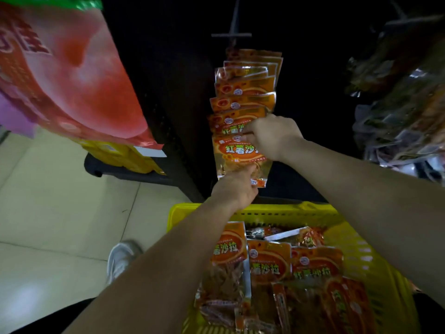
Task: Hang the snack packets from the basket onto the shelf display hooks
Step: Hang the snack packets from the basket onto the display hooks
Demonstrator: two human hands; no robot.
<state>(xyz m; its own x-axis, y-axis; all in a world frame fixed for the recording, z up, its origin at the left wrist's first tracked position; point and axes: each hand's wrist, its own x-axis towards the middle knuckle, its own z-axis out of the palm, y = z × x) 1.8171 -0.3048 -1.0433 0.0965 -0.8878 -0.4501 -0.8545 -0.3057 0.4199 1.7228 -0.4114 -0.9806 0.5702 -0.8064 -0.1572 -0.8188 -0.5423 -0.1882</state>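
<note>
An orange snack packet (pixel 234 153) with red and yellow lettering hangs at the front of a row of several like packets (pixel 243 92) on a display hook (pixel 232 34). My right hand (pixel 272 136) pinches the front packet's top right corner. My left hand (pixel 236 186) grips its bottom edge from below. Under my arms a yellow basket (pixel 284 210) holds several more orange packets (pixel 269 261).
A large red and pink bag (pixel 72 75) hangs close at the upper left, with yellow bags (pixel 125 155) on a low dark shelf below it. Dark packets (pixel 399 104) hang at the right. Beige floor tiles and my white shoe (pixel 120 259) lie at the left.
</note>
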